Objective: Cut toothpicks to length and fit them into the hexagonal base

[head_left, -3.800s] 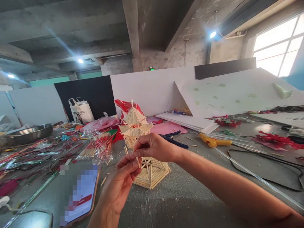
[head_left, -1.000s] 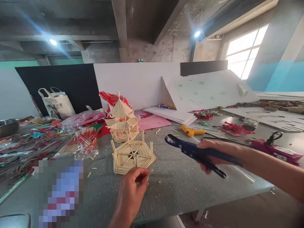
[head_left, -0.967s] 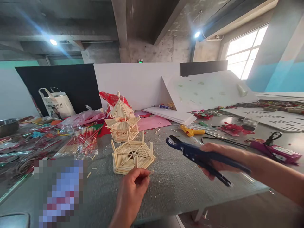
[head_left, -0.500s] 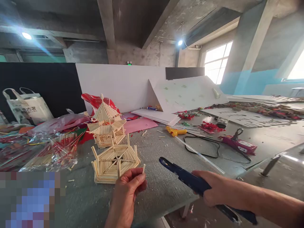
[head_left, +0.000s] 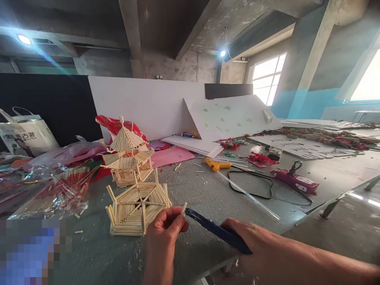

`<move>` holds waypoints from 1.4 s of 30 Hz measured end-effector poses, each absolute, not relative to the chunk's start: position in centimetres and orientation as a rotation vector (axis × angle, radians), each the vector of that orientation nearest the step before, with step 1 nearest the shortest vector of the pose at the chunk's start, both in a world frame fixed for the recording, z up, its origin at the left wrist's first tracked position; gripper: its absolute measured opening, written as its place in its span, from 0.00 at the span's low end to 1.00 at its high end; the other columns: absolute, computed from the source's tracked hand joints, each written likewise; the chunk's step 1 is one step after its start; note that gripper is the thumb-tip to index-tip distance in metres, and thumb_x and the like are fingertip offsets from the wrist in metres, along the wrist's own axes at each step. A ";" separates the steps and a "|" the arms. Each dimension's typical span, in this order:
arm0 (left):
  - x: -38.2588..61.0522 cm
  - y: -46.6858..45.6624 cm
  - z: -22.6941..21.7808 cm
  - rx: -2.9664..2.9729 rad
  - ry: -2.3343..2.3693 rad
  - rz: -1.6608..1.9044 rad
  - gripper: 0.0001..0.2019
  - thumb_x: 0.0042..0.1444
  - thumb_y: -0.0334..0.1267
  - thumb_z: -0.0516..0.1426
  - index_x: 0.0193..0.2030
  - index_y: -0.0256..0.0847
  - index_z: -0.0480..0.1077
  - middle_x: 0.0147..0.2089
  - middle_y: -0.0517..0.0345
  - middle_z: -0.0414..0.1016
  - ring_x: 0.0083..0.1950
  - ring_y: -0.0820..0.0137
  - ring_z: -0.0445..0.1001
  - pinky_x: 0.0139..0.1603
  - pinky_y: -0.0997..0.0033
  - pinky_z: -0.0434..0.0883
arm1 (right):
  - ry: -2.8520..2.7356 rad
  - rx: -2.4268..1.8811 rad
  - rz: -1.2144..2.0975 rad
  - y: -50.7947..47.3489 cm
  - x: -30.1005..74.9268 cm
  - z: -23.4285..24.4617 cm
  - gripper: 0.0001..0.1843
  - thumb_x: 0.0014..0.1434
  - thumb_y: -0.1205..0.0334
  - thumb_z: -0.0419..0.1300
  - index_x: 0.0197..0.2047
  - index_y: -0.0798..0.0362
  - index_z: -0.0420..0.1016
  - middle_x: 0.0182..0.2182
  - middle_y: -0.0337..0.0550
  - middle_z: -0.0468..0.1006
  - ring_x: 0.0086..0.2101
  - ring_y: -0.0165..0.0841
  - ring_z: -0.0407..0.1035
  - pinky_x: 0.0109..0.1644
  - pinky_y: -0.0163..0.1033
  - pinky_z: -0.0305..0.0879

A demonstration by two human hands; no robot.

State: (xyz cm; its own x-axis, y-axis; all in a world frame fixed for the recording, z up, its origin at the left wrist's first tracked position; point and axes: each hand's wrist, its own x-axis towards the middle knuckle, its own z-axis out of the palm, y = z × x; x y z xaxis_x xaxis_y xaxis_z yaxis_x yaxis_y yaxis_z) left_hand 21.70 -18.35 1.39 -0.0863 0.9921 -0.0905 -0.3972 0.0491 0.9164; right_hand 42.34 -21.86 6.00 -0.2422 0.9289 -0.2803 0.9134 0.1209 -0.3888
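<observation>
Between the thumb and fingers of my left hand (head_left: 166, 233) is a short wooden stick (head_left: 184, 208), its tip pointing up. My right hand (head_left: 249, 241) is closed around a dark blue plier-like tool (head_left: 215, 230), whose nose reaches the stick; whether the jaws touch it I cannot tell. Just left of my left hand rests a hexagonal stick base (head_left: 127, 215) with short upright posts at its corners. Behind it stands a tiered stick pagoda (head_left: 127, 160) with a pointed roof.
A yellow glue gun (head_left: 218, 164) lies beyond my hands, with a clear glue stick (head_left: 249, 196) in front and a black cable. To the right is a maroon power strip (head_left: 295, 181). Plastic-wrapped sticks (head_left: 62, 186) lie left. The table edge runs near my right arm.
My right hand has brought the tool leftward, its nose now at the stick in my left hand. The tool's handles look closer together. The view has shifted slightly to the right.
</observation>
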 end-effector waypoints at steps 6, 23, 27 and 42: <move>21.8 -18.3 1.4 0.841 1.027 1.424 0.11 0.39 0.36 0.65 0.29 0.35 0.70 0.22 0.64 0.72 0.24 0.75 0.72 0.30 0.74 0.72 | -2.268 -1.874 0.825 -21.8 41.7 6.0 0.13 0.45 0.63 0.52 0.36 0.46 0.66 0.35 0.41 0.72 0.39 0.39 0.68 0.34 0.37 0.61; 21.7 -18.3 1.0 0.905 1.177 1.432 0.11 0.39 0.39 0.64 0.27 0.34 0.71 0.19 0.62 0.71 0.19 0.71 0.73 0.22 0.74 0.72 | -2.324 -1.860 0.739 -21.8 40.9 6.4 0.14 0.44 0.68 0.52 0.37 0.50 0.66 0.37 0.45 0.72 0.39 0.37 0.67 0.36 0.36 0.61; 21.8 -18.1 0.7 0.905 1.175 1.420 0.12 0.38 0.40 0.64 0.27 0.34 0.69 0.18 0.63 0.70 0.19 0.71 0.73 0.23 0.73 0.73 | -2.340 -1.816 0.707 -21.7 40.7 6.7 0.10 0.46 0.67 0.51 0.35 0.51 0.66 0.33 0.43 0.72 0.34 0.34 0.67 0.33 0.34 0.59; 21.6 -18.2 0.9 1.015 1.184 1.293 0.13 0.44 0.43 0.60 0.31 0.34 0.73 0.20 0.60 0.73 0.22 0.71 0.73 0.26 0.73 0.71 | -2.381 -1.826 0.772 -20.5 41.1 7.5 0.08 0.45 0.67 0.52 0.32 0.53 0.66 0.25 0.36 0.68 0.25 0.26 0.61 0.25 0.29 0.52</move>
State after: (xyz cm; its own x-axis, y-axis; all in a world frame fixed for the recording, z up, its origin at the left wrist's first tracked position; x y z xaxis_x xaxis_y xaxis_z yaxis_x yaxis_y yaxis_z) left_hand 21.61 -18.17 0.92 -0.0781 0.9948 -0.0651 -0.1519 0.0527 0.9870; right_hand 41.12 -20.53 7.46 -0.3047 0.9163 -0.2598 0.8944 0.1816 -0.4087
